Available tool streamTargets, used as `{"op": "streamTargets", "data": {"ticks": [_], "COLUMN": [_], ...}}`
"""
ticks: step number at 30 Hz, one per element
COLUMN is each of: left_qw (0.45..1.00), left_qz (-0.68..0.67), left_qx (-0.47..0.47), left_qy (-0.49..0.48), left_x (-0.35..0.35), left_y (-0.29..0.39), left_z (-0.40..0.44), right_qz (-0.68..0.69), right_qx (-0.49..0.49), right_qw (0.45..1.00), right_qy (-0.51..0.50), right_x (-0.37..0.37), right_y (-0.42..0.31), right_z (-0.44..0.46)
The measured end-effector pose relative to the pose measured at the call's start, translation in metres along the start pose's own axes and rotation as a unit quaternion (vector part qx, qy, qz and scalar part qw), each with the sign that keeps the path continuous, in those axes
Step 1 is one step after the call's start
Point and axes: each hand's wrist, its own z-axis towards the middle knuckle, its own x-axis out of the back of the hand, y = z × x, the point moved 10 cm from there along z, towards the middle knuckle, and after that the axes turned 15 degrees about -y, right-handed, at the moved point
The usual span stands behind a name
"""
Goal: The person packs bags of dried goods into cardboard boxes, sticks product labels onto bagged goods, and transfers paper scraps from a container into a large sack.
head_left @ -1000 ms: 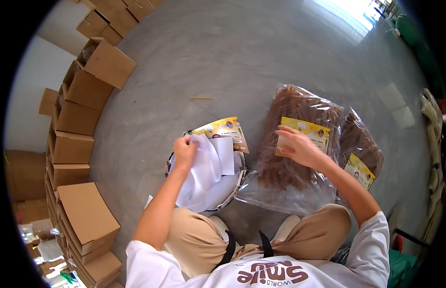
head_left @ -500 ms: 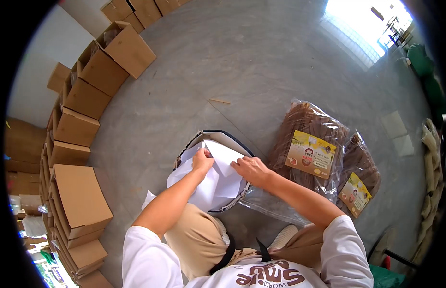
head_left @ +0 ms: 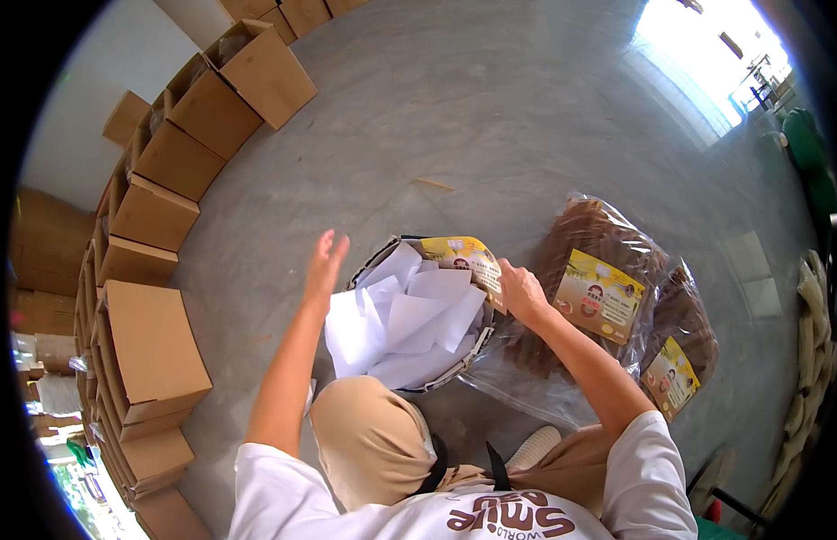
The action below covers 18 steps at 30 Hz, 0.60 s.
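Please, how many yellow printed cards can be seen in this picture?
3: one card in the right hand, by the container of papers; a second card on the larger brown bundle; a third card on the smaller bundle. Others may be hidden under the papers.

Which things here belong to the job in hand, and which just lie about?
Likely in use:
yellow printed card, in the right hand
white paper sheets in a round open container
clear plastic bags of brown strips

Apparently lying about:
brown cardboard boxes
thin tan strip

Kinda shiny grey floor, cardboard boxes lined up along the left, pale wall behind, bright light glaring top right.
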Motion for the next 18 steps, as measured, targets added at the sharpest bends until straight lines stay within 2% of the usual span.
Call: {"op": "streamTargets", "data": {"ticks": [1,3,4,6,7,9,10,11,12,13,15,16,18], "left_qw": [1.0,0.962,0.961,0.924,0.924,0.914,0.924,0.923,0.96,0.979,0.994,0.993,0.998], "left_qz": [0.002,0.258,0.261,0.341,0.341,0.349,0.304,0.303,0.175,0.045,-0.004,-0.004,0.034], "left_qx": [0.002,-0.09,-0.087,-0.168,-0.165,-0.054,0.022,0.023,0.036,0.049,0.109,0.115,0.042], "left_qy": [0.005,0.009,0.014,0.044,0.046,0.199,0.231,0.236,0.215,0.191,-0.009,0.002,-0.022], "left_x": [0.004,0.004,0.008,0.003,0.002,0.029,0.042,0.045,0.05,0.051,0.012,0.01,-0.001], "left_y": [-0.014,-0.02,-0.026,-0.015,-0.024,-0.058,-0.085,-0.109,-0.155,-0.173,-0.187,-0.194,-0.196], "left_z": [-0.015,-0.053,-0.069,-0.104,-0.114,-0.132,-0.137,-0.134,-0.128,-0.129,-0.135,-0.14,-0.144], "right_qz": [0.001,0.005,0.007,0.007,0.007,-0.004,-0.006,0.012,0.031,0.031,0.024,0.013,0.007], "right_qx": [0.004,-0.005,0.001,0.019,0.021,0.023,0.025,0.021,0.019,0.027,0.049,0.058,0.044], "right_qw": [1.0,0.999,0.999,0.999,0.999,0.997,0.997,0.999,0.999,0.999,0.998,0.998,0.999], "right_qy": [-0.002,-0.031,-0.033,-0.036,-0.039,-0.073,-0.074,-0.043,-0.014,-0.018,0.022,0.016,-0.028], "right_x": [-0.005,-0.023,-0.029,-0.039,-0.044,-0.056,-0.057,-0.052,-0.049,-0.051,-0.046,-0.045,-0.038], "right_y": [0.002,0.008,0.007,0.004,0.004,0.005,0.005,0.006,0.006,0.006,0.009,0.007,0.002], "right_z": [0.002,0.009,0.012,0.016,0.019,0.024,0.023,0.021,0.019,0.019,0.017,0.014,0.008]}}
